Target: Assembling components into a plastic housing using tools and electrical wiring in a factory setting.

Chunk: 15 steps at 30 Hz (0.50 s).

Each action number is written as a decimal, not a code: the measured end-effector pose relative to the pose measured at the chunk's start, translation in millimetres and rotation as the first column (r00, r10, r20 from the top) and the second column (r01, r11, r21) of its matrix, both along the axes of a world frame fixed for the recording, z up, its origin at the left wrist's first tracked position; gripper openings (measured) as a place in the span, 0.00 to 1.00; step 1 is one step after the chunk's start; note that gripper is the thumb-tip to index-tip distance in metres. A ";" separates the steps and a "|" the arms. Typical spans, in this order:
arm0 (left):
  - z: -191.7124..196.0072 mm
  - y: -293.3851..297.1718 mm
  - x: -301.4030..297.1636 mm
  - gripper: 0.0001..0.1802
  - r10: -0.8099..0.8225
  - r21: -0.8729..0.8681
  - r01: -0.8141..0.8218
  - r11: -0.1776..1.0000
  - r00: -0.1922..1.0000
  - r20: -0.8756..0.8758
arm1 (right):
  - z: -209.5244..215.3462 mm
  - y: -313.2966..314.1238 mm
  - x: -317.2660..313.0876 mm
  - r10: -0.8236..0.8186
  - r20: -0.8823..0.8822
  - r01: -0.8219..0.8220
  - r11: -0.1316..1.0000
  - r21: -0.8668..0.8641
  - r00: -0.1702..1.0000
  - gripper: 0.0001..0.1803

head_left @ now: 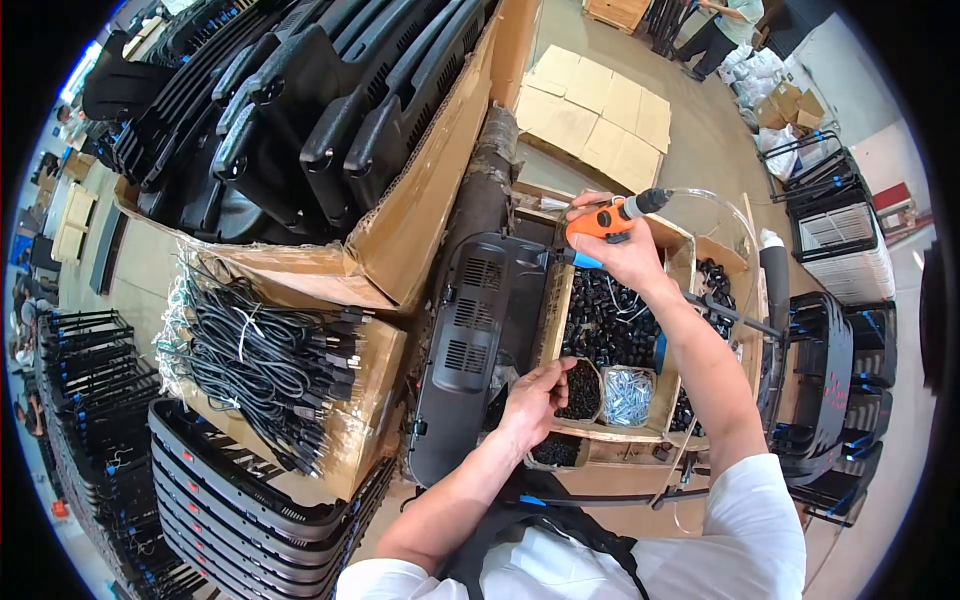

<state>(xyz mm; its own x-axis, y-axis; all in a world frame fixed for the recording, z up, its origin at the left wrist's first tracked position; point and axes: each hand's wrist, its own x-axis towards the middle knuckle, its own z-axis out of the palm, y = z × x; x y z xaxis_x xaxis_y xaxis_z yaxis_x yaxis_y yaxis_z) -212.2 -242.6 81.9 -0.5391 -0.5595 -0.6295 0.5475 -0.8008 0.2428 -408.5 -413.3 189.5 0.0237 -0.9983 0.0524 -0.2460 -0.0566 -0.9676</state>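
Observation:
My right hand point(630, 262) is wrapped round an orange and black power screwdriver point(600, 221), held above the far end of a wooden parts box point(553, 330). A clear hose point(735, 205) curves from the tool's black end. My left hand point(535, 402) is closed, thumb and fingers together, beside a round tub of small dark screws point(580, 390). Whatever it pinches is too small to make out. Silver screws point(628, 396) fill the neighbouring tub, and many small black parts point(600, 318) lie beyond. Left of the box rests a long black plastic cover point(468, 330) with vent slots.
A large carton point(420, 210) of black plastic housings stands at the far left. Bundled black cables point(265, 350) lie on a cardboard box nearer me. Stacked black frames point(250, 510) sit at lower left, more black housings point(825, 390) at right. Another person point(720, 35) stands far off.

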 end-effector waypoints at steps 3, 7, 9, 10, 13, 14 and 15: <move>-6.1 -2.7 4.7 0.15 0.000 -0.011 0.000 1.000 1.000 -0.020 | -2.0 -3.8 6.1 0.011 -0.060 -0.010 1.000 0.025 0.998 0.26; -8.7 -6.3 4.2 0.13 0.009 -0.058 -0.009 0.998 1.000 -0.002 | 0.6 -8.5 6.0 0.018 -0.142 -0.007 0.997 0.078 0.990 0.23; -13.3 -10.2 5.1 0.12 0.023 -0.061 -0.021 0.998 0.999 0.043 | -6.9 -12.7 4.1 0.077 -0.235 -0.077 0.997 0.010 0.969 0.21; -16.0 -11.4 6.1 0.11 0.038 -0.066 -0.032 0.997 0.995 0.090 | -9.0 -13.2 4.7 0.080 -0.233 -0.080 0.997 0.010 0.969 0.21; -21.3 -15.6 6.5 0.11 0.062 -0.078 -0.050 0.996 0.985 0.163 | -9.9 -14.1 4.9 0.083 -0.222 -0.081 0.997 0.019 0.972 0.19; -22.1 -16.2 5.1 0.11 0.065 -0.081 -0.052 0.995 0.985 0.162 | -9.5 -12.9 3.6 0.082 -0.207 -0.082 0.997 0.009 0.975 0.20; -19.2 -18.0 2.5 0.12 0.116 -0.090 -0.102 0.991 0.980 0.160 | -9.3 -12.1 2.6 0.080 -0.191 -0.082 0.997 -0.001 0.978 0.20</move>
<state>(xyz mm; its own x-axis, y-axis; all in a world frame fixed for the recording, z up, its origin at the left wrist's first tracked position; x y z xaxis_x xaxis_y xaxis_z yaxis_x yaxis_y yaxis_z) -209.7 -260.6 62.7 -0.3648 -0.6621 -0.6547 0.5775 -0.7124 0.3987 -405.9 -425.5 180.3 0.1148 -0.9922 0.0475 -0.4198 -0.0918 -0.9030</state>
